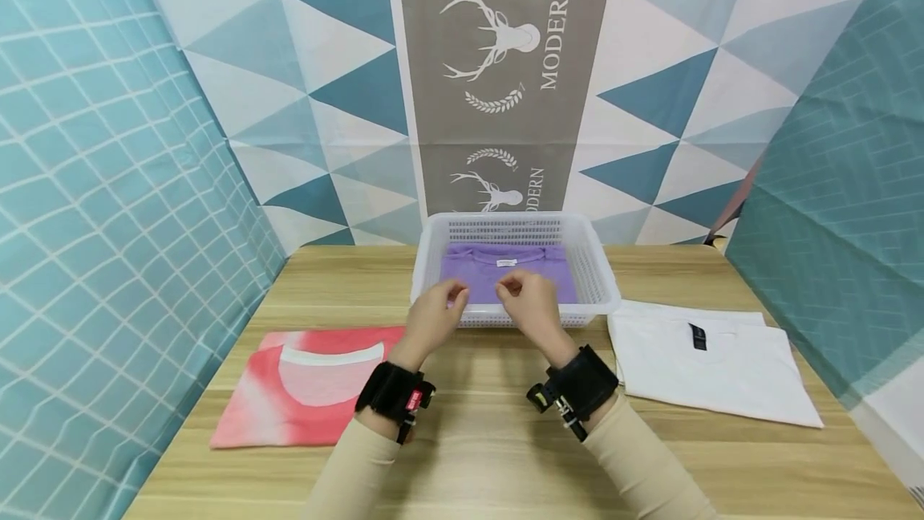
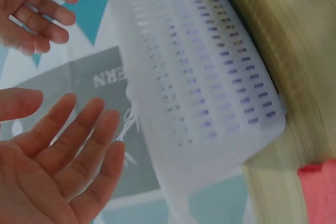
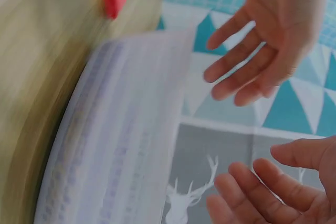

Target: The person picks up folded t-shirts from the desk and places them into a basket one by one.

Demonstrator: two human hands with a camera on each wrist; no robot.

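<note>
A folded purple T-shirt lies inside a white perforated plastic basket at the back of the table, its neckline and white label facing up. Over the basket's front edge hover my left hand and, to its right, my right hand, a gap between them. Both wrist views show the fingers apart and loosely bent, with nothing held. In the left wrist view the left palm is beside the basket wall. The right wrist view has the right fingers above the rim level, near the blurred basket side.
To the left on the wooden table lies a folded red-and-white T-shirt. A folded white T-shirt with a black label lies to the right, close to the basket. A patterned cloth hangs behind the table.
</note>
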